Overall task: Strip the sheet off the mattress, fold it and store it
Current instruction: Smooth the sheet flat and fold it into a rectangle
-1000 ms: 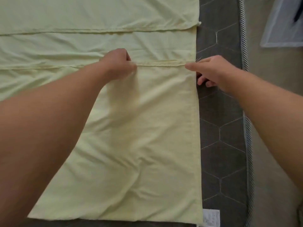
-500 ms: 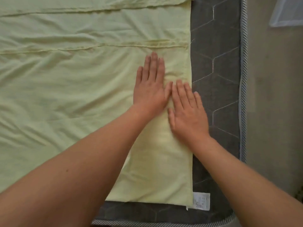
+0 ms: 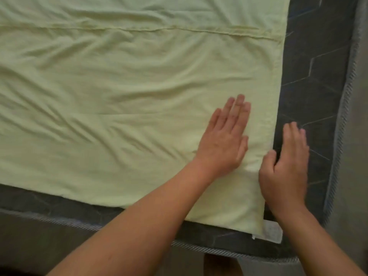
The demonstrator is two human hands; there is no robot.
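A pale green sheet [image 3: 123, 100] lies folded flat in layers on the dark grey mattress [image 3: 314, 62], its hemmed edges running across the far part. My left hand [image 3: 225, 140] rests flat on the sheet near its right edge, fingers straight and together. My right hand [image 3: 286, 166] lies just beyond that right edge, over the bare mattress, fingers straight, with its thumb touching the sheet's edge. The sheet's near right corner sits beside a white label [image 3: 272, 232].
The mattress has a hexagon stitch pattern and a striped piped border [image 3: 342, 108] along its right and near sides. Beige floor [image 3: 358, 156] shows to the right. A bare strip of mattress runs along the sheet's near edge.
My hands went from pinching the far fold line to lying flat on the sheet. They have since slid nearer, and the right hand has moved off the sheet's right edge onto the mattress.
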